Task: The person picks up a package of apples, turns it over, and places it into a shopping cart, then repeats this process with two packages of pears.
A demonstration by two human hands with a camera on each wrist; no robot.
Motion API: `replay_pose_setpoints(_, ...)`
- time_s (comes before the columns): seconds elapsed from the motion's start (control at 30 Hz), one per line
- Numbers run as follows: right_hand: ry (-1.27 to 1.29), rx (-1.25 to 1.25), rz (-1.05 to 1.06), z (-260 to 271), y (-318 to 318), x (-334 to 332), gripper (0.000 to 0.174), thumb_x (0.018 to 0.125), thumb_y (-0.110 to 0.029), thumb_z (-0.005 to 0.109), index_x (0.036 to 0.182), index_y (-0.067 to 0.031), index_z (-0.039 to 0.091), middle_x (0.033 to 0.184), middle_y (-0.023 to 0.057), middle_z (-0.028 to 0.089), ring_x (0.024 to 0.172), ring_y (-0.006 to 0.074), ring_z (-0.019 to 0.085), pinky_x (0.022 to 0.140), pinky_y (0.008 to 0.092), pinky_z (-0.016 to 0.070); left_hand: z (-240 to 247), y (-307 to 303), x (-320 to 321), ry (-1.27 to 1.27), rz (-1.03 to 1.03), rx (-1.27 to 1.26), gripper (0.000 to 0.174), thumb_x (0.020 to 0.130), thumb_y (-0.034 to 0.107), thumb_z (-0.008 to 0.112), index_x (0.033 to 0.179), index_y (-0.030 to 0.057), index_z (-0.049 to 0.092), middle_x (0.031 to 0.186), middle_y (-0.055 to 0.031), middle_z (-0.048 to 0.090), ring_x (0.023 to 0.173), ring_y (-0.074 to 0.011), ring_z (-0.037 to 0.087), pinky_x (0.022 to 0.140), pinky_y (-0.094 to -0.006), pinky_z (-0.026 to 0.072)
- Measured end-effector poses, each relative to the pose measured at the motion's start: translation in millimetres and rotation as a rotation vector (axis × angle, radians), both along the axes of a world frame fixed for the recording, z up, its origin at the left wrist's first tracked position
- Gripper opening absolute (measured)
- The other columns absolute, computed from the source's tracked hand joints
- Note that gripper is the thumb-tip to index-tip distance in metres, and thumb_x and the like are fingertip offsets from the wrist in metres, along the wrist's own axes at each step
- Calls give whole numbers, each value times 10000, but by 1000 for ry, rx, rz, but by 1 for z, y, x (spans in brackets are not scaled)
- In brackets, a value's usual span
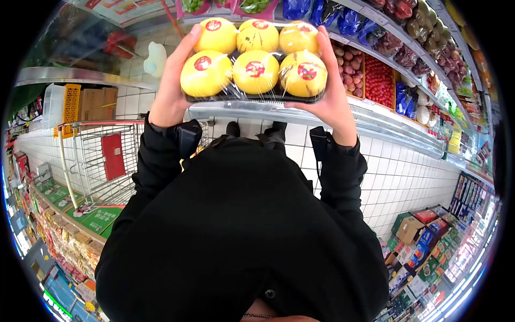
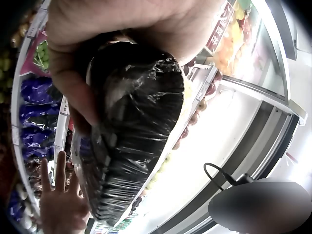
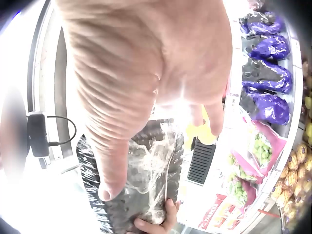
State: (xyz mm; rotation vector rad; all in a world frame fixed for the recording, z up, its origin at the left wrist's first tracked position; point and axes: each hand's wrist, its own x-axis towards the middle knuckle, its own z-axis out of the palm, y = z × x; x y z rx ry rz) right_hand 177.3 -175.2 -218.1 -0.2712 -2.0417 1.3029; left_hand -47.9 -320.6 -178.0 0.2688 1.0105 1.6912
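A film-wrapped pack of yellow fruit (image 1: 255,70) is held up between both hands in the head view. Its several round fruits, each with a red sticker, sit in two rows in a black tray (image 2: 141,107). My left hand (image 1: 173,80) grips the pack's left end, and my right hand (image 1: 333,99) holds the right end, thumb along the near edge. The tray's wrapped underside faces the left wrist view. There the right hand (image 2: 63,207) shows beyond the pack. In the right wrist view the right thumb (image 3: 112,170) lies on the tray's underside, near the left fingers (image 3: 158,224).
A chilled produce shelf runs ahead and to the right, with blue bags (image 1: 351,22), red fruit (image 1: 379,80) and onion-like produce (image 1: 350,70). A wire shopping cart (image 1: 94,150) stands at left on the tiled floor (image 1: 391,172). Stacked boxes (image 1: 410,229) are at lower right.
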Motion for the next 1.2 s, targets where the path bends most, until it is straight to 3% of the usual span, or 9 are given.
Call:
replay_pose_setpoints(0.13,59,386,-116,21,-2,-10,665,651,-118,844,1274,-121,613,1540,212,284,1357,343,404,1053,398,397,7,-11,16,31,25,-29,450,953,383,588,1222,22,561,1063,-116,681,900,-169,697,759,-294,592)
replay_pose_setpoints(0.3,74,398,-71,24,-12,-16,515,688,-119,816,1177,-94,654,1351,168,505,1128,269,580,955,351,469,0,-33,12,219,-59,48,459,959,358,582,1269,22,537,1148,-117,653,1004,-178,660,835,-311,557)
replay_pose_setpoints(0.43,101,203,-68,20,-21,-23,500,695,-129,820,1153,-43,639,1310,152,525,1106,238,592,932,334,482,-13,-48,6,320,-123,340,511,994,335,513,1379,3,455,1292,-131,573,1220,-197,547,1022,-350,451)
replay_pose_setpoints(0.57,84,88,-70,21,-30,-29,727,528,-202,929,1165,-27,626,1305,143,530,1144,257,563,973,351,455,-5,-53,2,244,-204,279,549,1018,348,443,1437,-1,385,1348,-127,530,1249,-210,515,1059,-349,399)
replay_pose_setpoints(0.67,53,-125,-83,18,-37,-33,827,516,-61,912,1260,-17,553,1271,98,549,1140,191,555,986,316,446,-27,-44,-21,-241,-281,297,604,1026,398,406,1475,3,321,1376,-129,504,1266,-229,494,1079,-372,366)
replay_pose_setpoints(0.77,19,-345,-101,21,-48,-33,787,591,-17,871,1291,-12,512,1173,60,601,1073,153,576,947,291,459,-34,-53,-23,-142,-327,285,810,963,580,416,1520,28,213,1516,-165,328,1396,-296,333,1150,-461,249)
replay_pose_setpoints(0.87,49,-505,-123,12,-51,-29,613,719,-132,844,1240,-14,544,1055,37,644,949,117,605,876,272,482,-44,-65,-25,-137,-307,334,807,955,555,466,1519,35,213,1522,-161,321,1403,-301,323,1153,-494,241)
replay_pose_setpoints(1.13,-47,-652,-246,5,-58,-26,360,897,-291,710,1062,11,604,922,10,639,841,73,558,771,225,453,-69,-68,-34,-49,-484,126,609,1011,475,416,1472,95,300,1462,-123,416,1295,-292,473,1006,-530,465)
replay_pose_setpoints(1.2,-229,-583,-225,-4,-51,-12,393,947,-267,645,1204,16,551,1106,59,631,990,114,590,878,273,471,-57,-65,-28,33,-429,46,584,1019,498,365,1456,113,320,1408,-114,471,1239,-272,530,850,-481,575)
